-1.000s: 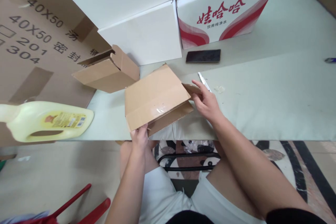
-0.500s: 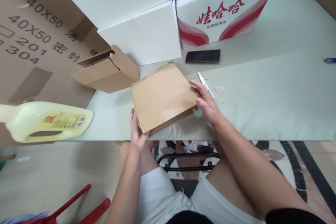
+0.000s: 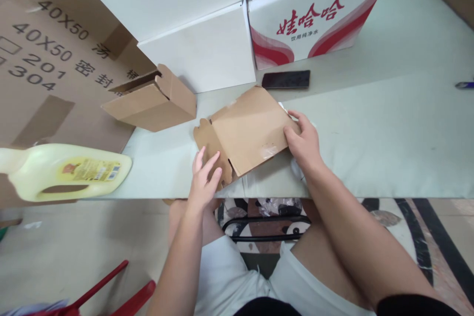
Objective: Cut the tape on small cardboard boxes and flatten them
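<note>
A flattish brown cardboard box (image 3: pixel 254 131) is tilted over the table's front part. On its left side a notched flap (image 3: pixel 211 143) sticks out. My left hand (image 3: pixel 203 180) lies at this flap with the fingers spread, touching or just above it. The box's right edge is pinched between the thumb and fingers of my right hand (image 3: pixel 304 140). Behind that hand, only a white bit of the slim knife (image 3: pixel 282 105) peeks out. Under my right wrist is a small whitish thing (image 3: pixel 296 170) that I cannot make out.
Another cardboard box (image 3: pixel 155 103), open-topped, stands at the left. A yellow jug (image 3: pixel 70 170) is by the table's left edge. White cartons (image 3: pixel 200 49) line the back, with a black phone (image 3: pixel 286 79) before them. At far right lies a pen (image 3: pixel 464 85).
The box has shifted right and turned, and its notched left flap now shows. My left hand has moved from gripping its corner to spread fingers at the flap; my right hand went right with it.
</note>
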{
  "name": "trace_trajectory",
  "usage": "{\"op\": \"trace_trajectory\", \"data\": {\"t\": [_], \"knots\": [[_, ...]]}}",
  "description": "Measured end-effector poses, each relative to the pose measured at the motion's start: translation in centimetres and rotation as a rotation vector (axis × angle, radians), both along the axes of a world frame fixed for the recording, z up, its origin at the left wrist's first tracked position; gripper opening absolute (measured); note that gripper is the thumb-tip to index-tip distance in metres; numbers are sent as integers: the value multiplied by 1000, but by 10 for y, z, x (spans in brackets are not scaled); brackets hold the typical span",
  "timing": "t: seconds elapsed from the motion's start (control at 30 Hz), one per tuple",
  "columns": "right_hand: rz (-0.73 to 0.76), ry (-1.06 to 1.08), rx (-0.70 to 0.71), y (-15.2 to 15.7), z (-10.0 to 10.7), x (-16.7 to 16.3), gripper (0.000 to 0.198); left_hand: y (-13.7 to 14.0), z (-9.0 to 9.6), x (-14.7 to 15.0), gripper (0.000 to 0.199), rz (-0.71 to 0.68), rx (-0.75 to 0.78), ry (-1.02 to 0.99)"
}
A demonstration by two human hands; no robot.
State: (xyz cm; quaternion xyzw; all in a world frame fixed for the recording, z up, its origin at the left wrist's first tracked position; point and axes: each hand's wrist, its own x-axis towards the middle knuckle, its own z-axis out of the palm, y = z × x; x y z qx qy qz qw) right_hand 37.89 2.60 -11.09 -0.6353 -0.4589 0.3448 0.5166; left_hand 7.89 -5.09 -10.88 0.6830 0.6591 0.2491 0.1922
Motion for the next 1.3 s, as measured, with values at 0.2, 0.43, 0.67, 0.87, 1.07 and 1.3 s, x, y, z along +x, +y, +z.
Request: {"op": "trace_trajectory", "data": {"t": [0.2,0.43,0.67,0.87,1.07,1.3], "knots": [[-14,-21,-108,2,3,2,57,16,11,26,63,96,-284,185],[69,67,-119,4,5,3,44,17,7,14,58,143,-206,-20],[104,463,14,5,2,-4,52,9,2,-11,82,532,-22,-723],[258,721,-43,1,11,-5,53,6,23,-20,72,509,6,-991],[598,493,-213,-3,12,-2,38,10,32,-32,76,508,208,-873],[658,500,-218,-9,13,-5,50,3,22,-38,60,550,170,-812]]}}
